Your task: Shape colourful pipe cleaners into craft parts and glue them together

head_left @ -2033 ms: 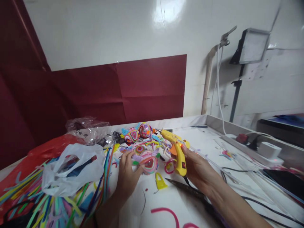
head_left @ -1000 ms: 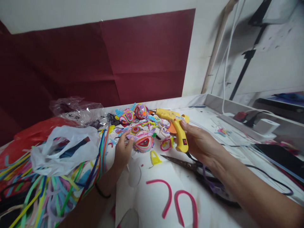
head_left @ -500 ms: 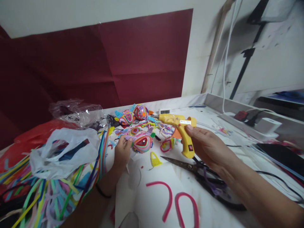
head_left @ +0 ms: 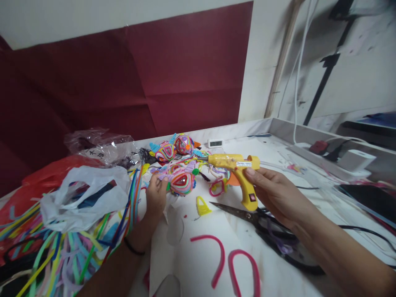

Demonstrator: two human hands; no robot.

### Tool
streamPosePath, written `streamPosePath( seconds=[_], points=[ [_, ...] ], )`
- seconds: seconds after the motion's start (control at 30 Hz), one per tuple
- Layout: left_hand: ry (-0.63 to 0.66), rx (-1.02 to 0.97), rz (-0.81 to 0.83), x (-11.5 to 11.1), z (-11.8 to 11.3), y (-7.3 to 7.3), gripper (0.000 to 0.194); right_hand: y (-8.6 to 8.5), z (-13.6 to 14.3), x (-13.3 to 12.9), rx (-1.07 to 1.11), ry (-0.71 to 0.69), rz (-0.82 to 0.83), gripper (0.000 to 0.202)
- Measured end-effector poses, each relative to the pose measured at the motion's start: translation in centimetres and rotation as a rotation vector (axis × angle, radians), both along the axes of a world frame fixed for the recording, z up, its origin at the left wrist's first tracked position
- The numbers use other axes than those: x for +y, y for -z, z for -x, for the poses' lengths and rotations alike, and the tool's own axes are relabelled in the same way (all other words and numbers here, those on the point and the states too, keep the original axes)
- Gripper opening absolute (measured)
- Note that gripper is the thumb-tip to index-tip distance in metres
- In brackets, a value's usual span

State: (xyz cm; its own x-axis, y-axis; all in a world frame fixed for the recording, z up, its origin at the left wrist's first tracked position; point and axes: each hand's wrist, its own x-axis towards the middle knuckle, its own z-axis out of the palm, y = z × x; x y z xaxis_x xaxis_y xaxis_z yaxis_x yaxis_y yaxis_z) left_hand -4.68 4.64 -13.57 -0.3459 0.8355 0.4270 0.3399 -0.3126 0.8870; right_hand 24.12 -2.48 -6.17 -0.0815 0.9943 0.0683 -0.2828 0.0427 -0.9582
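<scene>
My right hand [head_left: 270,185] is closed round the handle of a yellow hot glue gun [head_left: 232,161]. Its nozzle points left, over the heap of craft pieces. With my left hand [head_left: 157,192] I pinch the left edge of a colourful pipe cleaner ornament [head_left: 182,182], which has a red shiny centre, rings of bright colours and a green tip at upper right. Behind it sit two similar ornaments [head_left: 165,151], one with blue horns and one round with an orange centre. A yellow pipe cleaner triangle [head_left: 202,206] lies in front on white paper [head_left: 198,251].
Black scissors [head_left: 247,215] lie below the glue gun. Pink curved pipe cleaners [head_left: 216,255] rest on the paper. At left are a white plastic bag [head_left: 58,202] and many loose pipe cleaners [head_left: 64,255]. A small digital display [head_left: 215,143] and a power strip [head_left: 328,163] stand farther back.
The glue gun has shifted slightly right and down in my right hand. My left hand and the ornament have moved a little left. The view has turned slightly.
</scene>
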Motion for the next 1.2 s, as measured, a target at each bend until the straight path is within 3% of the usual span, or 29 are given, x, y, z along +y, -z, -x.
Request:
streamPosePath(
  seconds=[0.6, 0.83, 1.2],
  points=[
    [-0.226, 0.223, -0.014, -0.5, 1.0, -1.6, 0.019, 0.6, -1.7, 0.5, -0.303, -0.095, 0.052, 0.037],
    [-0.219, 0.182, -0.018, -0.1, 1.7, -1.4, 0.019, 0.8, -0.9, 0.5, -0.365, -0.151, 0.041, 0.037],
    [-0.161, -0.029, 0.024, 0.4, 2.0, -0.8, 0.021, 1.6, -1.3, 1.1, -0.352, -0.130, 0.078, 0.032]
  ],
)
